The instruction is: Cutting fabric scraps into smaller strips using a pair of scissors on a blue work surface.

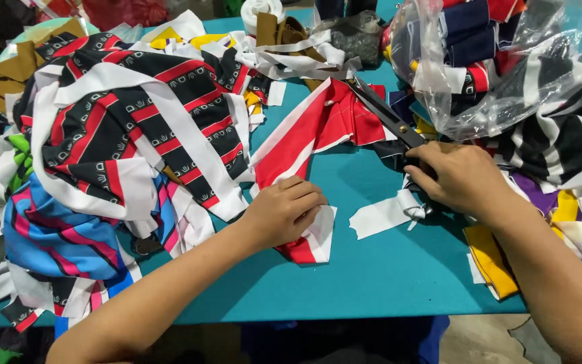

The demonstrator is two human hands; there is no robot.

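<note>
The left hand [284, 210] pressed flat on a red-and-white striped fabric strip [308, 138]; the right hand [456, 176] gripped large black-handled metal scissors [385, 114] on the teal desk [372, 269].

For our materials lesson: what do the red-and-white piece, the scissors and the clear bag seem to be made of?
Red-and-white piece: soft woven or knit fabric, matte; it folds and drapes. Scissors: dark metal blades, dull sheen, with a brass-coloured pivot. Clear bag: thin plastic film, glossy, crinkled and see-through.
</note>
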